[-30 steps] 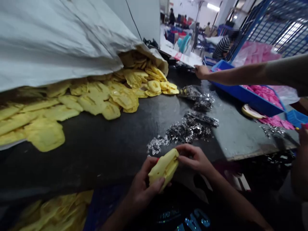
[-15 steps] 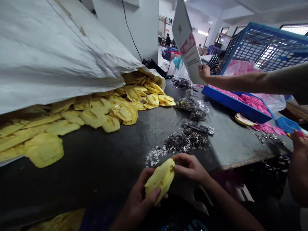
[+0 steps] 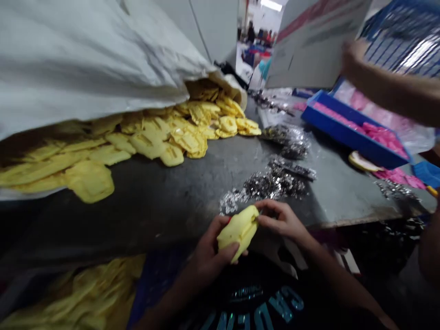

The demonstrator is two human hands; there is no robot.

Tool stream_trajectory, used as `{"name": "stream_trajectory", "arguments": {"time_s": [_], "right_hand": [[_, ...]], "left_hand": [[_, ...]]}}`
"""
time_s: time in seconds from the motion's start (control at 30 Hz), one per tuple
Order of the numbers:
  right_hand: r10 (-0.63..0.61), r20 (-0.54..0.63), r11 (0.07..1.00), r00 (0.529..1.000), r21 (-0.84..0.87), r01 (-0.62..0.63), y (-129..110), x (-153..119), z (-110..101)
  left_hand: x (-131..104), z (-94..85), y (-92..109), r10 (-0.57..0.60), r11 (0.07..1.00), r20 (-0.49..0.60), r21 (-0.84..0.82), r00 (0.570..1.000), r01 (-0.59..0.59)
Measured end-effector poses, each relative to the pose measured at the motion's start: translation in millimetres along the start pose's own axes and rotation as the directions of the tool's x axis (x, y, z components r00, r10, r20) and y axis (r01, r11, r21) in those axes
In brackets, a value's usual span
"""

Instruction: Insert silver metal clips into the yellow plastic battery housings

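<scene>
1. The left hand [image 3: 209, 250] wraps its grip around a yellow soft part [image 3: 238, 230], thumb across the lower face at 6 o'clock and fingers curled behind; the grip is closed firmly on it.
2. The right hand [image 3: 282, 221] pinches the upper end of the same yellow part at 2 o'clock, fingertips pressed together on its edge.
3. The part is off the counter [image 3: 165, 201], in the air just over its near edge, close to the person's dark shirt.
4. At 12 o'clock from the hands lies a heap of small silvery pieces [image 3: 268, 185], near the right hand but not touching it.
5. At 10 o'clock a pile of yellow parts [image 3: 165, 137] spills from a white sack [image 3: 85, 59].
6. At 2 o'clock a blue tray [image 3: 350, 135] holds pink parts; a co-worker's arm [image 3: 388, 89] reaches above it, blurred.
</scene>
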State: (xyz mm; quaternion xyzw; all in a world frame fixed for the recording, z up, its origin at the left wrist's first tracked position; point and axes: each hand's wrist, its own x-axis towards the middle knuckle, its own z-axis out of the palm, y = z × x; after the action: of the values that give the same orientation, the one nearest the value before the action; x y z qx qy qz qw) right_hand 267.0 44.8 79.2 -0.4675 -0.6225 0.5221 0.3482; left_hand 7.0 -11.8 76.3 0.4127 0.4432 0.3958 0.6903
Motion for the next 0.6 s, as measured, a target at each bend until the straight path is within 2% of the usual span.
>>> {"name": "stream_trajectory", "arguments": {"time_s": [0.07,0.17,0.4,0.47,0.6], "right_hand": [[0.035,0.024,0.999,0.999,0.026,-0.035,-4,-3,-1],[-0.019,0.037,1.000,0.999,-0.016,0.020,-7,-4,-1],[0.005,0.020,1.000,1.000,0.008,-0.005,-9,-8,1],[0.006,0.025,1.000,1.000,0.006,-0.007,-9,-7,0],[0.008,0.039,1.000,0.999,-0.014,-0.007,-11,-6,-4]], "left_hand": [[-2,-2.5,3,0.022,1.000,0.036,0.011,0.999,-0.022],[-1,-8.0,0,0.097,0.995,0.132,-0.038,0.986,-0.093],[0,-10.6,-7,0.109,0.989,0.148,-0.115,0.983,-0.093],[0,-10.4,-8,0.143,0.988,0.163,-0.079,0.976,-0.132],[0,-9.7,-12,0.249,0.956,0.152,0.118,0.956,-0.268]]}}
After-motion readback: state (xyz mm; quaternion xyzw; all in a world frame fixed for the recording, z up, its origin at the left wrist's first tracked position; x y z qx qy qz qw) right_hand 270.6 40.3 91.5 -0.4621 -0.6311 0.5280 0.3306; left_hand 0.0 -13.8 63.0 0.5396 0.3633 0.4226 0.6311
